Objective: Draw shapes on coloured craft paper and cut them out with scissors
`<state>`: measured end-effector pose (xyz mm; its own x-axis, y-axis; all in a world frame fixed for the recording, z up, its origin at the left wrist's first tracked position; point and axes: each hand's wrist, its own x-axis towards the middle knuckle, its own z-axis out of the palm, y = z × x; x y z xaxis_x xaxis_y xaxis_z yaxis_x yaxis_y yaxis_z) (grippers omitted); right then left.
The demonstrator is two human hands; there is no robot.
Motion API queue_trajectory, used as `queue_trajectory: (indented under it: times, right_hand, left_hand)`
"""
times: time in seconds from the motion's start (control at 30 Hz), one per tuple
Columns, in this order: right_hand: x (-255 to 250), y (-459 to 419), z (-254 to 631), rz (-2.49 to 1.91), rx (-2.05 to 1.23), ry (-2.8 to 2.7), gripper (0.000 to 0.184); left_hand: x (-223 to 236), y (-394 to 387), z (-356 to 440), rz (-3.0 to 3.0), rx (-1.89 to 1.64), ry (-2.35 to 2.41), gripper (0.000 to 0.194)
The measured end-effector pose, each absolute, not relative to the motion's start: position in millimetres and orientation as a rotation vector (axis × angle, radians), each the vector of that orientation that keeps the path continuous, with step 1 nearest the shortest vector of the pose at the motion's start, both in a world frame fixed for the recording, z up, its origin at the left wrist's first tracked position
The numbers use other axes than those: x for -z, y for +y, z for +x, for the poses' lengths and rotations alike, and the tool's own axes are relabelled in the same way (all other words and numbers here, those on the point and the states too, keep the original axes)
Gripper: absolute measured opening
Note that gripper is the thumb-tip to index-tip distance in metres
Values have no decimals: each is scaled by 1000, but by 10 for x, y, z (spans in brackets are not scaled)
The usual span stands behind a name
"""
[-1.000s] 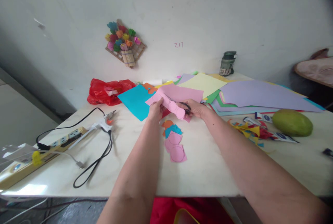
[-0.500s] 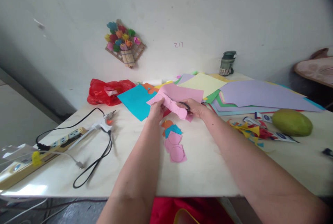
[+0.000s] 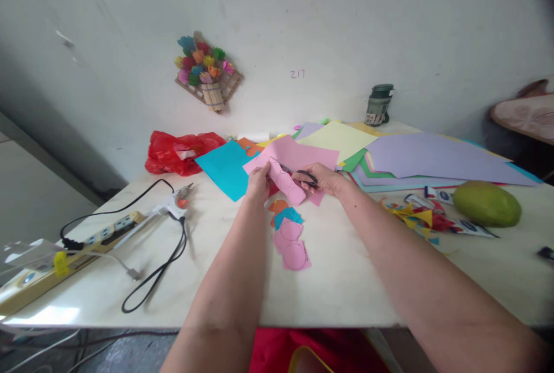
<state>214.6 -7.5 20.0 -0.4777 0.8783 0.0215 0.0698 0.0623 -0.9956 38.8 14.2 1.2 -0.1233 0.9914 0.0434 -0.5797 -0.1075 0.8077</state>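
Note:
My left hand (image 3: 259, 182) pinches a sheet of pink paper (image 3: 298, 152) near its left end. A partly cut strip with drawn circles hangs from the sheet, curling down toward me. My right hand (image 3: 318, 179) is closed round the black handles of a pair of scissors (image 3: 307, 176); the blades point left into the paper and are mostly hidden by it. On the table below lie pink pieces (image 3: 295, 256) with circles drawn on them, a blue piece (image 3: 287, 215) and an orange piece (image 3: 277, 206).
Coloured sheets (image 3: 433, 156) cover the back right, near a green mango (image 3: 487, 204) and paper scraps (image 3: 409, 215). At left are a glue gun (image 3: 175, 205), a power strip (image 3: 73, 254) and looping cables. A red plastic bag (image 3: 173, 153) and blue sheet (image 3: 229, 171) lie behind.
The free end of the pink strip has dropped and swung slightly left, away from the scissors. Both hands have shifted only a little.

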Motion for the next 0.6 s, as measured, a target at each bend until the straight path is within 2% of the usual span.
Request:
queue_trajectory:
  times: [0.17,0.6]
  right_hand:
    - [-214,-70,2177,-1028,-1556,-1623,19]
    - [-181,-61,2215,-1031,-1480,-1724,31]
  left_hand:
    - [-16,130,383,796,-1554,792,15]
    - [-66,49,423,862,-1434,737,16]
